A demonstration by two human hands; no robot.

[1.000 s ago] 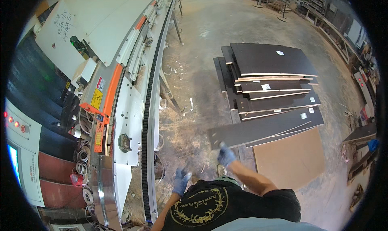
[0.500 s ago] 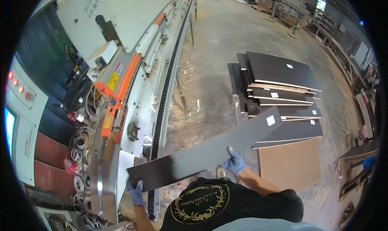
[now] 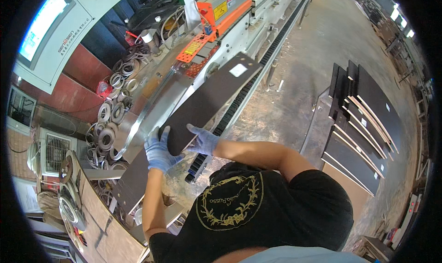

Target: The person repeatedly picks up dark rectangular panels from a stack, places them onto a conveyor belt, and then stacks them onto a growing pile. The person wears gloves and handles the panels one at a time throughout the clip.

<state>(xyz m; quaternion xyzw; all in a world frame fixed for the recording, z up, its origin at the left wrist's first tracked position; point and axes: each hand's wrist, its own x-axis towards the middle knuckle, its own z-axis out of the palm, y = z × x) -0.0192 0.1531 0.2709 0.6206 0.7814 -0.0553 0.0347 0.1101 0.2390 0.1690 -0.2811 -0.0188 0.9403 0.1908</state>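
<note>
A long dark brown board point(image 3: 202, 104) with a white label near its far end lies slantwise in front of me, along the edge of the machine. My left hand point(image 3: 161, 151), in a light blue glove, holds it around the middle, its fingers reaching across the face toward the far edge. My gloved right hand point(image 3: 202, 141) grips the near edge, thumb on top and the other fingers partly hidden. Small round holes show near the board's ends. Whether the board rests on the machine bed point(image 3: 152, 99) or hangs just above it, I cannot tell.
An orange guard point(image 3: 192, 47) stands on the machine beyond the board. A black track point(image 3: 239, 99) runs along its right side. Rolls of edging point(image 3: 107, 138) lie at the left below a control panel point(image 3: 55, 37). Dark boards point(image 3: 352, 154) are stacked at the right.
The board has swung from the right side over to the machine, its labelled end now pointing far ahead. Both hands have come closer together along it. My view has turned left.
</note>
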